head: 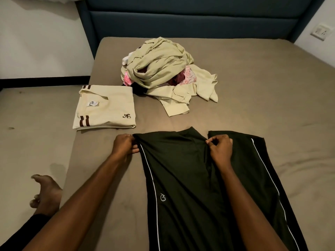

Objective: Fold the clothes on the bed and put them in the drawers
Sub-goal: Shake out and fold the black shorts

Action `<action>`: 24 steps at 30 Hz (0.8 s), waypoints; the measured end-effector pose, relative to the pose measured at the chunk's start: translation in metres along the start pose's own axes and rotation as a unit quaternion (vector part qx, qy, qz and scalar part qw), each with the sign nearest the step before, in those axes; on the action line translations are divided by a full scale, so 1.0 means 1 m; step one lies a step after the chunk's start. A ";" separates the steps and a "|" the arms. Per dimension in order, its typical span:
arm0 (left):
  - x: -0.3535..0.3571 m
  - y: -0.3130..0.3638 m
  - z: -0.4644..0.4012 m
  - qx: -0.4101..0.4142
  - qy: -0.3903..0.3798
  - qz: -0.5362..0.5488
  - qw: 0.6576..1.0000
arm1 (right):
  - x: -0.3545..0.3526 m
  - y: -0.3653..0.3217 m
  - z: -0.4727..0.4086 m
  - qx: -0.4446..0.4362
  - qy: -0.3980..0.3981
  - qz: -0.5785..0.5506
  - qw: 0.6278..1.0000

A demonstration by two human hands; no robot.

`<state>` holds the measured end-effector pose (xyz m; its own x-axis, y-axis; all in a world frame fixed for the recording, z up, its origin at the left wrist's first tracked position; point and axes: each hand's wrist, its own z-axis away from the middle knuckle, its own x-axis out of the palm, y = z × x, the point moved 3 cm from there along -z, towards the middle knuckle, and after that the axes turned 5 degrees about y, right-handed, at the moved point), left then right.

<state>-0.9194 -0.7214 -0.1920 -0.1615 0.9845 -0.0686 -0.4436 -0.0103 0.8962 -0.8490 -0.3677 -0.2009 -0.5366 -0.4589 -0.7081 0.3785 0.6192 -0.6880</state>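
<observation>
Black trousers [183,178] with white side piping lie spread on the brown bed [253,98] in front of me, their two leg ends pointing away. My left hand [125,144] pinches the far left corner of the left leg's hem. My right hand [220,147] pinches the same leg's inner hem corner, at the gap between the legs. A folded cream shirt [106,107] with brown stripes rests to the left, beyond my left hand. A heap of unfolded pale green, cream and pink clothes [163,73] sits in the middle of the bed.
A dark blue headboard [190,22] stands at the far end of the bed. The floor [27,124] runs along the bed's left side, where a bare foot [47,194] shows. A wall socket [320,31] is at the upper right.
</observation>
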 end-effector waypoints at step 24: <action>0.026 0.014 -0.020 0.066 -0.046 -0.081 0.993 | 0.026 -0.010 -0.087 -0.026 -0.112 -0.047 0.992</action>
<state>-0.9472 -0.6992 -0.1901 -0.0139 0.9833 -0.1814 -0.3363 0.1662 0.9270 -0.9325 -0.3310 -0.1985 -0.3851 -0.6421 -0.6629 0.2915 0.5969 -0.7475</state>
